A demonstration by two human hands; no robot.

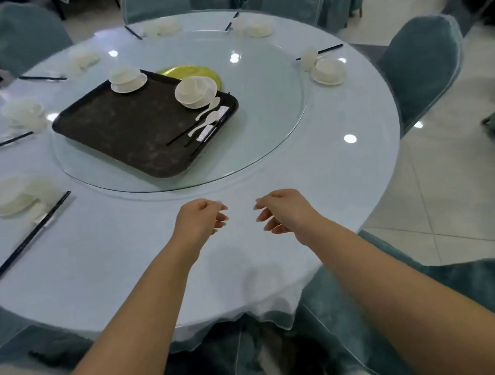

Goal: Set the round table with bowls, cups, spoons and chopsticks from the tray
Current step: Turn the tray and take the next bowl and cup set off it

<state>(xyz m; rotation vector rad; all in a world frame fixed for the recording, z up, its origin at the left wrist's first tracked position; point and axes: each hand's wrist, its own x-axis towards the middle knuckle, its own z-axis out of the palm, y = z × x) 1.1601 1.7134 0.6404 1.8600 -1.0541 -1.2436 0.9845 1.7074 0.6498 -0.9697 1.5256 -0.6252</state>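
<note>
Both empty, loosely curled, the left hand (201, 218) and right hand (281, 211) hover before the tray (125, 131); best lift the bowl (194, 91) beyond by its saucer.

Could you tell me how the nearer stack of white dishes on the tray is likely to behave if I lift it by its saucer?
The stack looks like glazed ceramic, so probably slippery and breakable. Its bowl sits loose on the saucer and may slide or tip if tilted. It stands by the tray edge, so lift straight up.
</note>
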